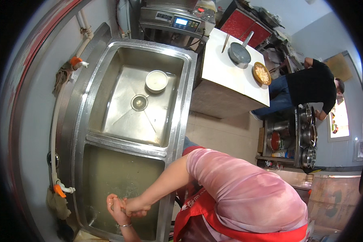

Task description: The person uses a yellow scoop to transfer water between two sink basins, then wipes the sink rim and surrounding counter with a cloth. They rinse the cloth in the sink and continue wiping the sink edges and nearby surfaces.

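Note:
Over the murky water [103, 163] in the nearer sink basin, my two hands are close together and touching. My right hand [136, 207] is curled into a fist, its arm reaching in from the right. My left hand [118, 208], with a bracelet at the wrist, comes up from the bottom edge, fingers bent. A small greyish thing [123, 209] shows between them, mostly covered by the fingers; its kind is unclear. Ripples and splashes mark the water around the hands. In the other basin [127, 121], a white bowl or stack of bowls [156, 81] stands beside the drain [139, 103].
Orange-handled taps [76, 62] [59, 190] run along the wall. A white-topped table [220, 66] holds a pan [240, 53], chopsticks [226, 43] and a yellow bowl of food [262, 73]. Another person [311, 81] bends over a steel rack [282, 130] with pots.

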`<state>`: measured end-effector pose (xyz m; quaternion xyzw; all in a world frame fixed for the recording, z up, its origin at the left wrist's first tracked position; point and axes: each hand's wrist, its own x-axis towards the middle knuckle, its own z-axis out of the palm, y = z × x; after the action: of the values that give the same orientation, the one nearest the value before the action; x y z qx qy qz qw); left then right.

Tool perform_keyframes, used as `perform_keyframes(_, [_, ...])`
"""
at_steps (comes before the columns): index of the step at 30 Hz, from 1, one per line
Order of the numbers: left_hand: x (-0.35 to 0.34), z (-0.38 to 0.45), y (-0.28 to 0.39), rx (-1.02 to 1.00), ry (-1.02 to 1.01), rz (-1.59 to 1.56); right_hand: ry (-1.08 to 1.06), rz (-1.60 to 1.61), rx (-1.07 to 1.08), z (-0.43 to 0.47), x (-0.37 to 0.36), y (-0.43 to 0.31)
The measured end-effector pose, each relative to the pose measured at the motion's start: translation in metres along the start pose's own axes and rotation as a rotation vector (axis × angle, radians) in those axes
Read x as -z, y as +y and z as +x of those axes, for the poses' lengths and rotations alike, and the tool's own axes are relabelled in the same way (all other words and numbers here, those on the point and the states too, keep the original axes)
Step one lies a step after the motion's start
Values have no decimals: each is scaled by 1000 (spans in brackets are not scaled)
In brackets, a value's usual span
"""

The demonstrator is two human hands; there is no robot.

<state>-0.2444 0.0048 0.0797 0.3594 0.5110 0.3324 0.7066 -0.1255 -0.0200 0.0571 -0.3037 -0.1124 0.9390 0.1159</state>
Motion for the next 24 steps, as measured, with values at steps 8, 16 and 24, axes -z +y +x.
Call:
perform_keyframes(8, [-6,51,-54,-162,330,169,384,-638,1079,71,61,29])
perform_keyframes(16, [-23,79,-80,-70,433,-28,655,-865,409,28,73,7])
perform_keyframes(24, [-10,97,-159,-278,636,425,762,-1099,157,41,101,35])
